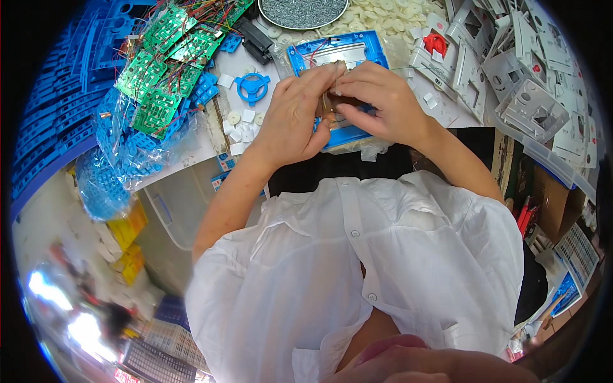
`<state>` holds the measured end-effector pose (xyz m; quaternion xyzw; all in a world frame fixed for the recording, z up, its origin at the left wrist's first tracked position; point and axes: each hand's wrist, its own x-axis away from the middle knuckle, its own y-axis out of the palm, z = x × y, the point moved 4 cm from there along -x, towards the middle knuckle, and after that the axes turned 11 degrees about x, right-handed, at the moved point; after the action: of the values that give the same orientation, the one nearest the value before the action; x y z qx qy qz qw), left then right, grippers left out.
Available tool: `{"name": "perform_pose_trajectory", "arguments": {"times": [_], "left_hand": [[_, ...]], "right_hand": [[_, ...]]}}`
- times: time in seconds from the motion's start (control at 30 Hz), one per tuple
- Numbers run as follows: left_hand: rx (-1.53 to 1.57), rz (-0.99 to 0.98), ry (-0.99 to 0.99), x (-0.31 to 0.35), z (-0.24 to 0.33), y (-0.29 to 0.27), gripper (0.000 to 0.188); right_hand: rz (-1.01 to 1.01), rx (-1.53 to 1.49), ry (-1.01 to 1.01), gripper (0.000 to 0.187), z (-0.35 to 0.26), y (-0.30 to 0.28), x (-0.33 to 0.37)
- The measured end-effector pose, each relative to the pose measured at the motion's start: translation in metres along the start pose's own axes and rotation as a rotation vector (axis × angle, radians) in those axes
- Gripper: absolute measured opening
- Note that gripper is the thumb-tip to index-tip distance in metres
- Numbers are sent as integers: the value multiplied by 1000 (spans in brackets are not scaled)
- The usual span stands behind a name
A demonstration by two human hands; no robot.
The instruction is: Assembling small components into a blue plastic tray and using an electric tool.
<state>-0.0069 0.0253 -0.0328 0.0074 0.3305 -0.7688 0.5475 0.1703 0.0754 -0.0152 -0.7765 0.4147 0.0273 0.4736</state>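
A blue plastic casing (377,46) with a silvery inner part lies on the table in front of me, thin red wires at its far left corner. Over its middle, my left hand (295,115) has its fingers bent inward and closed at the tips. My right hand (382,101) meets it from the other side, fingertips drawn together close to the left ones. Whatever is between the fingertips is too small and covered to name. Both hands hide much of the casing's near half. To the left of my left hand lies a blue three-spoked ring (251,89).
Green circuit boards (157,110) with wires pile up at the left, beside stacked blue casings (54,121). A round tray of small metal screws (302,14) stands at the back, near pale plastic discs (386,18). White plastic panels (533,108) heap at the right.
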Motion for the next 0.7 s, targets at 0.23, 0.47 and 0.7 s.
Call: {"name": "perform_pose_trajectory", "arguments": {"times": [0.23,0.47,0.7], "left_hand": [[-84,-50,21,-2,3,1,86],[-35,11,37,2,-3,4,85],[53,247,52,12,-1,0,73]], "right_hand": [[-82,-38,253,22,13,-35,-16],[-210,167,-78,28,16,-15,-37],[-188,139,-92,15,28,-3,-45]]}}
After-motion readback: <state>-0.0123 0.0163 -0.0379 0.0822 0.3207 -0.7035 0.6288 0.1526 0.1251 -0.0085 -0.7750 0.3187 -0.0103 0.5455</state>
